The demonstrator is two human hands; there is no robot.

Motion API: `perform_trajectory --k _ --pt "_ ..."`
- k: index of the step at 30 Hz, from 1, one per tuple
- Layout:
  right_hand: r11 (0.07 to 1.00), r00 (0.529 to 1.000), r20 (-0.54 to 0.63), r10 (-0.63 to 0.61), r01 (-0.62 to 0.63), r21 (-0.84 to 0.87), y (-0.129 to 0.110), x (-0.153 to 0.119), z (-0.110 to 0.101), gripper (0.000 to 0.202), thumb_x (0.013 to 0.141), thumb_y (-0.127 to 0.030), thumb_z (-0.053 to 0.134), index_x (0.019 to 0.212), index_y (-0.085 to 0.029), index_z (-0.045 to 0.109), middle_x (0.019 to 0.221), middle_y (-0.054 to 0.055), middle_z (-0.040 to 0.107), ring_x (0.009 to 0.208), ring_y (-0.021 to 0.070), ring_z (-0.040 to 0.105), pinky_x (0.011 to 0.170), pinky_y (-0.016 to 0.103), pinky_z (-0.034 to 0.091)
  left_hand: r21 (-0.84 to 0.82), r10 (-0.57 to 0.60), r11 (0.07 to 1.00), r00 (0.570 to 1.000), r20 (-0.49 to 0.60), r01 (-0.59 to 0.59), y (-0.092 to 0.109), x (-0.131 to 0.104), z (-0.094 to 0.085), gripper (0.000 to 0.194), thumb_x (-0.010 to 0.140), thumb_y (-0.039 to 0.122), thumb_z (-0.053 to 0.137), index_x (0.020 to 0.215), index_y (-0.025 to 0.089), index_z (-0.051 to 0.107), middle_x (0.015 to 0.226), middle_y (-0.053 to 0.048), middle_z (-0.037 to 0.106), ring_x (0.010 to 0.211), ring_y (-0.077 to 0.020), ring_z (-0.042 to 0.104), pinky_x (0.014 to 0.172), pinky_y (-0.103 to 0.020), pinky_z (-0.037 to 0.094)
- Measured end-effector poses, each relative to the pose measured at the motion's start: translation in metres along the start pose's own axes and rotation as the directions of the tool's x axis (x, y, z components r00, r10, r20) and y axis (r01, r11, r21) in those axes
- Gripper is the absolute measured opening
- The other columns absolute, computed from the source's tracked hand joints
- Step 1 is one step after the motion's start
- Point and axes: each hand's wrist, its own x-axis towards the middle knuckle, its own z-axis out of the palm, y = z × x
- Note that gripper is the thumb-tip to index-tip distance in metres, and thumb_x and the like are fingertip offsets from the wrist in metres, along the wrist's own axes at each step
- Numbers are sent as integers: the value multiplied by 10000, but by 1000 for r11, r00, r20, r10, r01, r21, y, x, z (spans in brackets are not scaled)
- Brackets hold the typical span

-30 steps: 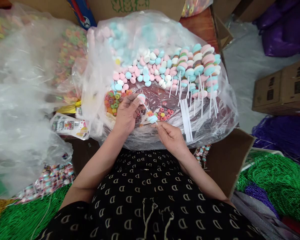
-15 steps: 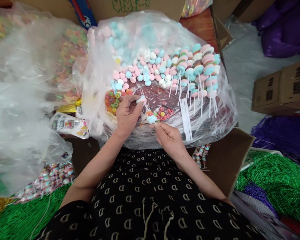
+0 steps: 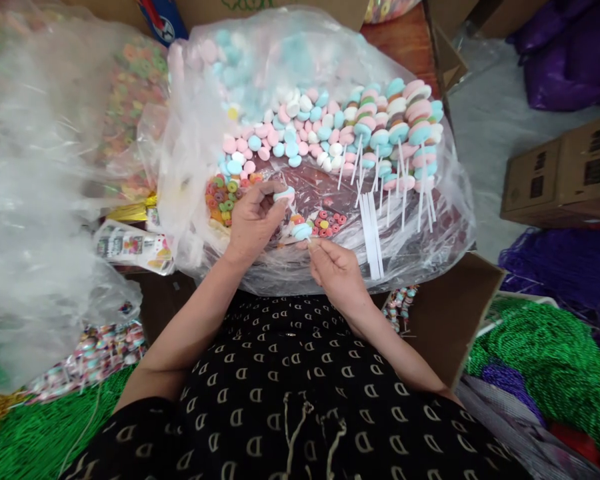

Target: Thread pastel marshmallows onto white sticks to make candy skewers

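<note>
Between thumb and fingers, my left hand [image 3: 257, 217] pinches pastel candy discs [image 3: 284, 194], blue-white and pink. My right hand [image 3: 336, 267] is closed on the stick of a short candy skewer; its blue disc [image 3: 301, 231] points up and left. Small ring candies [image 3: 330, 225] lie just beyond it on the clear plastic. More colorful rings [image 3: 225, 197] are left of my left hand. Loose pink, blue and white discs [image 3: 290, 137] are heaped behind. Threaded candy skewers [image 3: 400, 127] lie at the right, with bare white sticks [image 3: 371, 237] in front of them.
A big clear bag of ring candies [image 3: 130, 127] covers the left side. An open carton [image 3: 450, 307] is below the table's right edge. Green strands [image 3: 545, 353], purple strands [image 3: 560, 280] and a closed cardboard box [image 3: 563, 170] are at the right.
The view has shifted slightly. Both hands keep their grips, and the discs in my left hand are turned a little differently.
</note>
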Motion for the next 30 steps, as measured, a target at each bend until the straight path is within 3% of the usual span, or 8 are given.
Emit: perform_trajectory --k 6,11,14,18,21,26,30 --pt "999 999 -34 -36 35 -37 1 -1 6 443 1018 -612 609 972 -211 792 547 -80 400 490 107 383 490 267 308 48 67 997 996 -53 -64 -2 -11 3 171 920 375 781 1046 260 784 935 -1 741 806 -134 657 778 -269 553" --pt "999 998 -41 -54 54 6 4 3 11 453 1019 -625 604 966 -213 784 529 -83 399 476 109 377 499 269 348 137 160 977 986 41 -164 8 -22 5 143 976 284 677 1073 260 780 1004 -12 769 859 -142 670 819 -278 548" --pt "997 996 -62 -72 72 11 7 8 10 499 1015 -685 580 959 -228 772 532 -80 399 468 112 365 490 273 351 109 148 982 986 79 -156 12 -27 6 130 988 298 674 1069 269 772 1027 -17 761 917 -156 689 887 -306 557" --pt "993 992 -48 -115 115 0 11 13 7 543 988 -752 583 935 -239 755 553 -75 405 480 112 376 503 272 377 -106 40 994 999 9 -38 12 -27 9 236 946 401 772 1161 319 718 1140 -27 723 1033 -189 708 916 -332 582" --pt "992 991 -34 -126 126 -9 13 13 6 548 988 -760 580 936 -240 744 557 -74 419 494 115 394 522 274 393 -343 -99 934 995 3 94 16 -20 11 324 944 471 763 1226 335 678 1152 -27 717 1019 -185 719 880 -333 600" --pt "992 992 11 -123 123 0 13 11 7 521 1014 -719 570 932 -227 718 531 -88 458 476 103 416 543 266 406 -472 -368 780 912 183 410 35 -11 21 417 945 615 710 1052 212 712 906 -62 749 993 -241 771 687 -297 595" --pt "994 993 40 -109 110 -20 12 9 7 449 1048 -639 558 903 -228 668 501 -97 480 455 100 416 555 267 404 -518 -467 723 876 121 457 38 -21 35 279 952 495 731 941 223 670 885 -46 754 926 -209 782 565 -231 531"
